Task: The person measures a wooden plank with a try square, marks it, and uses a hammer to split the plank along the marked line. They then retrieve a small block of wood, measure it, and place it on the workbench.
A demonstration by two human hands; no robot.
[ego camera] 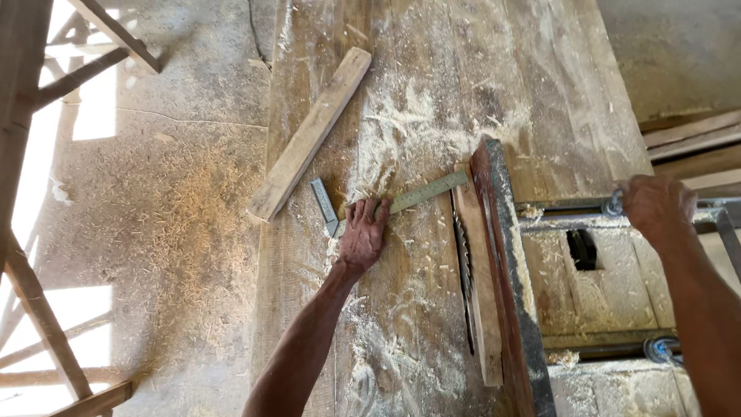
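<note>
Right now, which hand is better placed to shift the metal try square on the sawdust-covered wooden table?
The left hand. Its fingers already press on the flat metal try square beside the circular saw blade. The right hand is far off, across the dark upright fence board, at a metal rail.

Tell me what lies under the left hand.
The left hand presses on a metal try square lying on the sawdust-strewn wooden table. The hand covers the square's corner, so how blade and stock join cannot be seen.
</note>
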